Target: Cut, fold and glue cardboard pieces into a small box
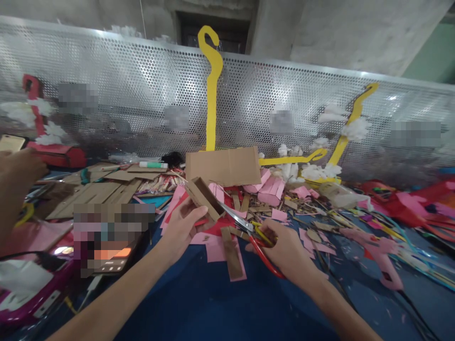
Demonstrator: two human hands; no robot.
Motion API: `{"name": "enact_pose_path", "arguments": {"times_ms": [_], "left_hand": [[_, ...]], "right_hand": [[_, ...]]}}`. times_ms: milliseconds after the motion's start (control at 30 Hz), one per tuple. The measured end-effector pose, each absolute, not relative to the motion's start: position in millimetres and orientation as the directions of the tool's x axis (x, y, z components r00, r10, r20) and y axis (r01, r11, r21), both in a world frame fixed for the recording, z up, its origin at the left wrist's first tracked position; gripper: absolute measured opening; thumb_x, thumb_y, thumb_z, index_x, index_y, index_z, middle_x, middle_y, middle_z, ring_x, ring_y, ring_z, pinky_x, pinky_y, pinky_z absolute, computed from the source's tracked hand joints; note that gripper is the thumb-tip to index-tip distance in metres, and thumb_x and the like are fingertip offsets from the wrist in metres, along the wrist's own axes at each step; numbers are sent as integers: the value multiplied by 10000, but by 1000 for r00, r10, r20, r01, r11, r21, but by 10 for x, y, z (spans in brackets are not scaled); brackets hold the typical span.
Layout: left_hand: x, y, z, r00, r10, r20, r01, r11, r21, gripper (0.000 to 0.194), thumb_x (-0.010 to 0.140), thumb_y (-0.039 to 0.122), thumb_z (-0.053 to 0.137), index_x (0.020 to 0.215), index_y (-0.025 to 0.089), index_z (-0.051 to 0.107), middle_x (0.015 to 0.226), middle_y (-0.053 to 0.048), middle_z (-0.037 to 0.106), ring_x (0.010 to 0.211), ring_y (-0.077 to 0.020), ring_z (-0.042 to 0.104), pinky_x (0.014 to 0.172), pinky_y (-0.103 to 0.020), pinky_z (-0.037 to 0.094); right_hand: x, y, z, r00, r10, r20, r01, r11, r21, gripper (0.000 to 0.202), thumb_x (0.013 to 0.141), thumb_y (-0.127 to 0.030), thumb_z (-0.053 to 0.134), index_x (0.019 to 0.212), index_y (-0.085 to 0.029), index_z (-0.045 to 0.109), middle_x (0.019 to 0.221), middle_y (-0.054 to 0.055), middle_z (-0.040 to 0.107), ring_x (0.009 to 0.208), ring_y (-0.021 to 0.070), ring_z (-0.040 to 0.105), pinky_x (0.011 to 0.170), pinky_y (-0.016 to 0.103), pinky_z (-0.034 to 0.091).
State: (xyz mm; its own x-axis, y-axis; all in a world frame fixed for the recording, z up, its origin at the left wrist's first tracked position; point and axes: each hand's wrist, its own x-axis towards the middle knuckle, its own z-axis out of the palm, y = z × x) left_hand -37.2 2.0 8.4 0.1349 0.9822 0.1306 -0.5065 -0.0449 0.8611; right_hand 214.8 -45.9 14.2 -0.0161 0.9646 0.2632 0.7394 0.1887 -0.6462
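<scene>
Left hand (181,228): fingers pinching wall of box (205,199), narrow, open, brown cardboard. Right hand (284,244): fingers curled round scissors (245,224), metal blades at box edge. Below: flat cardboard strip (232,253) on pink paper (215,248).

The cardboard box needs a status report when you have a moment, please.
Left hand gripping open cardboard box. Right hand holding scissors, blades by the box. Pink paper and cardboard strip lying below.
</scene>
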Motion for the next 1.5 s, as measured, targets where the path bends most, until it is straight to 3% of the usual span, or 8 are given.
{"name": "enact_pose_path", "arguments": {"times_ms": [200,500,833,1067,1300,1500], "left_hand": [[-338,10,88,174,982,74,-563,38,826,357,747,258,846,1066,194,700,1111,-82,768,942,-250,750,764,-350,642],[-376,56,110,135,980,149,-565,-47,824,307,747,235,840,1021,207,704,1093,-67,767,971,-263,744,829,-389,628],[-425,79,132,144,963,228,-505,-126,854,361,743,243,832,1084,182,728,1108,-89,763,968,-267,736,802,-366,624],[-452,77,136,191,954,229,-501,-106,859,395,764,243,829,1139,191,714,1094,-87,771,953,-256,739,819,-374,622],[-436,74,61,193,948,253,-502,-126,856,361,786,245,827,1125,204,713,1114,-90,776,968,-270,754,810,-379,641],[-419,77,62,176,956,235,-511,-115,852,348,771,252,843,1092,203,718,1093,-75,774,971,-256,754,796,-346,645]], "right_hand": [[2171,-412,-8,-6,960,281,673,212,-709,287,739,-367,798,715,-239,542,609,-26,630,582,182,580,531,264,388],[2207,-413,98,-10,970,244,708,179,-683,346,736,-468,818,870,-241,595,787,13,746,712,233,687,620,304,473],[2211,-434,100,-16,972,236,731,173,-660,397,735,-441,818,997,-237,601,913,55,776,793,263,728,655,320,503],[2230,-431,111,-44,973,225,722,186,-667,334,753,-428,807,914,-249,574,838,7,763,759,232,716,635,293,479],[2222,-424,180,-13,966,260,800,166,-576,333,721,-392,824,721,-251,522,657,-25,687,613,192,606,535,268,358],[2197,-448,182,-16,958,285,808,181,-561,346,708,-393,820,700,-253,503,614,-31,646,574,181,559,517,267,319]]}}
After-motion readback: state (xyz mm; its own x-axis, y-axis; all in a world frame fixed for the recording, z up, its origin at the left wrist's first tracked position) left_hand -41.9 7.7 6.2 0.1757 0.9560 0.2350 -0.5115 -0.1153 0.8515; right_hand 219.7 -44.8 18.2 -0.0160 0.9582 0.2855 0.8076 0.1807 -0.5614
